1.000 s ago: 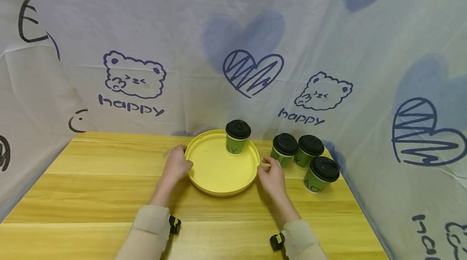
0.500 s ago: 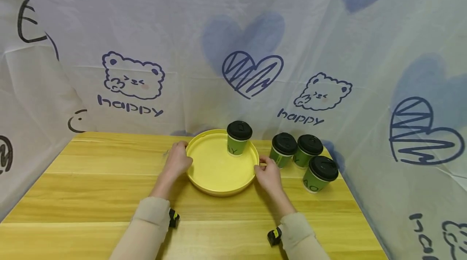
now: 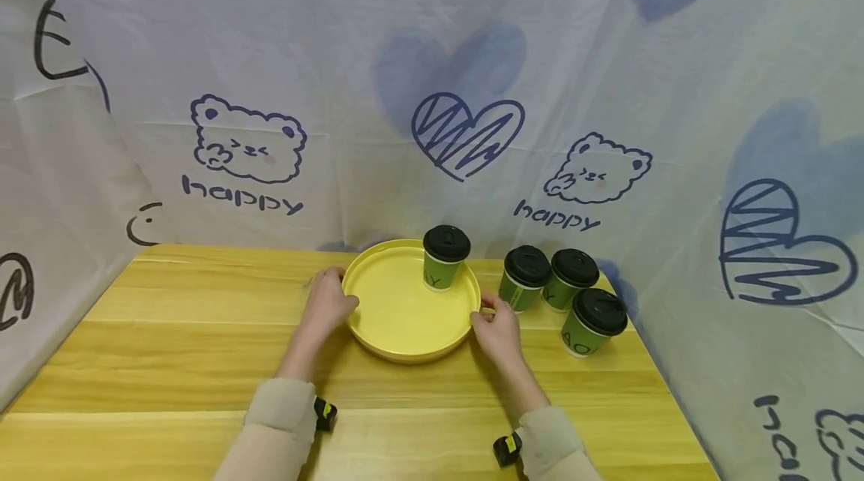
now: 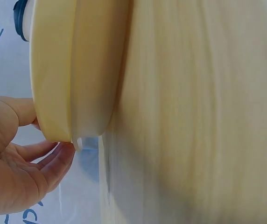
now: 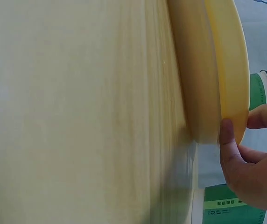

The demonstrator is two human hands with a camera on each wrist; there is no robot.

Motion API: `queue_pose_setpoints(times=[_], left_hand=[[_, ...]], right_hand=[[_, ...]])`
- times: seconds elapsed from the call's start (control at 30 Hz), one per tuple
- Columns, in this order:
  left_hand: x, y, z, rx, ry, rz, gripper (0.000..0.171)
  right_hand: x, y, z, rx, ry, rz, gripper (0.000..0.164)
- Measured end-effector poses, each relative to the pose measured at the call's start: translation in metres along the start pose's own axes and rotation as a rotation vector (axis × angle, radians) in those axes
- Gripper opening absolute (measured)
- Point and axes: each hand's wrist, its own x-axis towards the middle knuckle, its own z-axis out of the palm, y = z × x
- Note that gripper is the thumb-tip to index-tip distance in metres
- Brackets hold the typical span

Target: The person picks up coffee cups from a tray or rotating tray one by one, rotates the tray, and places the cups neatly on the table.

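Note:
A round yellow tray [image 3: 405, 316] with a raised rim sits on the wooden table, its side showing a brighter upper band and a duller lower part in both wrist views. Toward its back right stands an upright green paper cup [image 3: 440, 271] with a black lid. My left hand [image 3: 328, 302] pinches the tray's left edge, thumb over the rim and fingers [image 4: 59, 163] against the outer side. At the right edge, my right hand [image 3: 498, 327] holds the rim with the thumb [image 5: 228, 135] on the outer wall and the index finger over the top.
Several more lidded green cups stand at the right: one cup [image 3: 525, 278] close by my right hand, another cup [image 3: 572, 278] behind, and a nearer cup [image 3: 592, 323]. A printed white cloth [image 3: 364, 166] hangs along the table's back edge.
The cup on the tray has shifted slightly right and toward me, while the tray's outline stays in place. My right hand has closed in on the rim; the left keeps its hold.

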Motion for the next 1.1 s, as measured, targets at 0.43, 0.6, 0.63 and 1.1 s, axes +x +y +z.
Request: queue_pose_setpoints(times=[0.43, 0.6, 0.63, 1.1], left_hand=[[-0.022, 0.007, -0.001, -0.077, -0.011, -0.04, 0.063], [-0.025, 0.007, -0.002, -0.088, -0.018, -0.044, 0.064], [-0.025, 0.007, -0.002, -0.088, -0.015, -0.044, 0.064], [-0.01, -0.001, -0.002, -0.07, -0.016, -0.003, 0.062]], right_hand=[[-0.015, -0.004, -0.001, 0.049, -0.016, 0.022, 0.051], [-0.021, -0.006, 0.0, 0.067, -0.015, 0.033, 0.052], [-0.022, -0.006, 0.0, 0.066, -0.013, 0.035, 0.052], [-0.002, -0.003, -0.005, 0.013, -0.013, 0.027, 0.049]])
